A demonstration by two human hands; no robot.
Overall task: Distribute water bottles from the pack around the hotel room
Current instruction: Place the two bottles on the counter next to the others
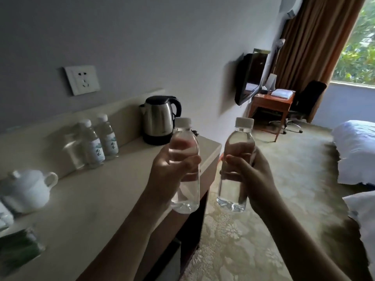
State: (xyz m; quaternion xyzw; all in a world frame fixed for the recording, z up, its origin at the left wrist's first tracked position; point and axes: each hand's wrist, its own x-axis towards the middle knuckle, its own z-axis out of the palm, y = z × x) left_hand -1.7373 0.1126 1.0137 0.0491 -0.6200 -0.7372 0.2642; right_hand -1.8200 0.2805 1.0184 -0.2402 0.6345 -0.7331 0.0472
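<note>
Above patterned carpet, hands hold 2 clear cylindrical bottles

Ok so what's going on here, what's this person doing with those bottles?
A person is holding up two capped water bottles, one in each hand: the left hand grips one bottle and the right hand grips the other bottle. Both are upright, in the air beside the counter. Two more bottles already stand on that counter against the wall, near a kettle and a white teapot.
</note>
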